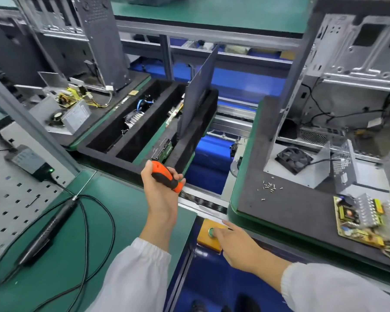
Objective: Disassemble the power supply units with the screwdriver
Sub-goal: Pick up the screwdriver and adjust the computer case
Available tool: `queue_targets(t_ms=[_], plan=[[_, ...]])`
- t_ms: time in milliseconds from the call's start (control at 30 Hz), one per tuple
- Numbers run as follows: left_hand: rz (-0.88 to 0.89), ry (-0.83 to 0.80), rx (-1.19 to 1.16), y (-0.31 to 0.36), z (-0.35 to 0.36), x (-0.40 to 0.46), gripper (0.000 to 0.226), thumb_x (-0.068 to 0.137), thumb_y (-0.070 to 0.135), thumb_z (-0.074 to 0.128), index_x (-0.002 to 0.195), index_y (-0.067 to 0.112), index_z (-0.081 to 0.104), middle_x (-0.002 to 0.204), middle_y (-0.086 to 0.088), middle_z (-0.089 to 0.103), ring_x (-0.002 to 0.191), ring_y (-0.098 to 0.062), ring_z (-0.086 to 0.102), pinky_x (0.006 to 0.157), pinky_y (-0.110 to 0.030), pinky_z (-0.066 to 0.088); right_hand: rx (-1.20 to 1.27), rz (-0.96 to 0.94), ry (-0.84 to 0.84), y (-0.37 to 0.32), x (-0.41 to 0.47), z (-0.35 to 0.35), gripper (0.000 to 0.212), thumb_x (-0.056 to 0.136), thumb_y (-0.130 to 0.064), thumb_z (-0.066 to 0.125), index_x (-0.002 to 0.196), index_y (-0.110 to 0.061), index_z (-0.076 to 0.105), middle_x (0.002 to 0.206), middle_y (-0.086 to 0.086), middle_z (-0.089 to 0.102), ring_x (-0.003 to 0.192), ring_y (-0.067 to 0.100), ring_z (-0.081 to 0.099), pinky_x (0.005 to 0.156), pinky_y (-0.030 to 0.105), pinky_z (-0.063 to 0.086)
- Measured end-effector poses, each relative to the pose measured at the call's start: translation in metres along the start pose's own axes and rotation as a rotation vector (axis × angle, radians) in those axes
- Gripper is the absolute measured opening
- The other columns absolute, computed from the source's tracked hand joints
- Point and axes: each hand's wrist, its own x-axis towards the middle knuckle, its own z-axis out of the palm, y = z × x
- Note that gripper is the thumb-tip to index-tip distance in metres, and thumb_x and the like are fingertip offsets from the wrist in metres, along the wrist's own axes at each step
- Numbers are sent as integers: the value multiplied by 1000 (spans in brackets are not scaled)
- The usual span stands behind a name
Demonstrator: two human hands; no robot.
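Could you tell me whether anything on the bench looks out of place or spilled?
Yes: small loose screws lie scattered on the dark mat, in no container, beside the fan. A circuit board lies bare at the mat's right edge with tangled wires.

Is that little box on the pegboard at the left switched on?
Likely on: the box shows a small green light glowing beside its cable.

A green-matted metal workbench fills the lower left, with a grey perforated pegboard panel along its left edge. Beyond its far edge runs a blue conveyor belt between grey aluminium rails. A second green-topped bench spans the far side. Even, bright light falls from above.
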Motion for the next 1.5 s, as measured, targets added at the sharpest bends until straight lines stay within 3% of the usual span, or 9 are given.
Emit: queue_targets(t_ms=[167,267,367,433,533,700,967,1133,1500], plan=[[-56,9,40,-2,3,-8,46,93,53,41,79,10,50,71,-6,48,67,-20,48,81,-37,44,-71,28,-79,-7,2,-1,38,83,-9,54,120,-8,47,111,5,56,100,23,55,114,30,21],[-67,-10,79,-2,11,-15,44,93,51,41,82,10,50,73,-6,49,69,-21,48,77,-36,43,-13,85,-140,-16,4,-22,33,87,-14,51,118,-6,46,108,13,61,97,32,56,86,38,42],[-62,-86,122,-2,28,-20,40,90,49,45,87,9,48,73,-5,51,67,-19,49,75,-35,41,205,221,85,-22,5,-69,25,91,-17,44,115,-10,50,99,14,66,89,36,61,71,38,46],[-55,-155,157,-3,42,-24,36,88,46,47,86,9,48,71,-3,53,66,-19,49,73,-33,39,505,326,383,-20,2,-107,21,92,-16,49,113,-12,52,98,10,65,89,27,61,75,36,49],[-76,-272,239,-10,69,-34,34,93,41,43,79,12,54,70,-2,53,67,-17,47,65,-32,35,834,349,684,-18,-10,-162,33,92,-17,57,125,-15,51,112,0,54,102,11,54,85,14,43],[-163,-492,305,-32,120,-67,28,95,38,47,90,13,58,85,-1,57,84,-12,58,70,-22,49,765,306,737,-10,-43,-194,44,88,-16,63,130,-18,50,122,-2,50,116,10,46,100,24,40],[-178,-757,346,-74,189,-106,25,93,36,49,91,13,58,81,1,58,82,-12,55,73,-26,45,701,500,885,37,-123,-203,31,92,-22,62,121,-27,52,103,-3,64,96,14,60,83,37,51],[-218,-906,370,-119,236,-129,34,90,41,58,102,10,59,90,-2,62,87,-12,62,73,-24,49,693,541,974,75,-189,-202,29,92,-17,61,119,-23,52,101,-5,63,94,8,57,81,23,46],[-248,-1083,452,-256,370,-251,40,77,63,58,89,26,67,88,-1,59,88,-14,57,79,-31,46,654,656,1030,182,-384,-187,29,94,-14,57,120,-24,51,100,-8,62,93,8,59,82,28,51]])
